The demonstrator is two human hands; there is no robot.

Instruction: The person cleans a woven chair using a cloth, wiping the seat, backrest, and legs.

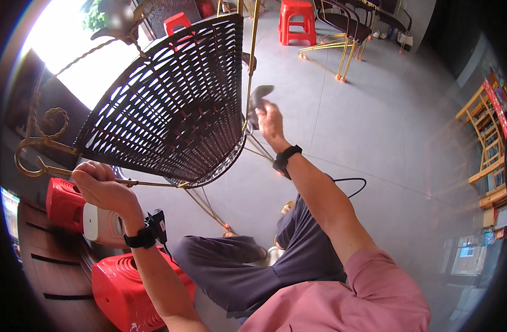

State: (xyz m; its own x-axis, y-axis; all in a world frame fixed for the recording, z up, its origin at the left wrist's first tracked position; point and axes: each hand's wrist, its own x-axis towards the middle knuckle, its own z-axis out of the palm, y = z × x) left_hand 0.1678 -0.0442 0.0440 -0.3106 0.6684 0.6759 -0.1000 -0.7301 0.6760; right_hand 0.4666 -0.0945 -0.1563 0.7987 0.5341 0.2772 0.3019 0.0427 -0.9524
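A dark woven wicker chair seat point(183, 112) on a gold metal frame fills the upper left, tilted before me. My left hand point(97, 182) is closed around the gold frame rod point(149, 183) at the chair's lower left edge, near a curled metal hook point(25, 159). On the other side, my right hand point(270, 120) grips a dark grey cloth point(259, 93) beside the upright rod point(251, 79) along the chair's right edge. The cloth's lower end touches or overlaps that rod; which one is unclear. Both wrists wear black straps.
Red plastic stools point(297, 23) stand at the back; red point(124, 290) and white stools point(102, 224) are close on the left. Another dark chair with gold legs point(344, 62) stands behind. Wooden racks point(483, 141) are at the right. A black cable loop point(353, 180) shows beside my leg.
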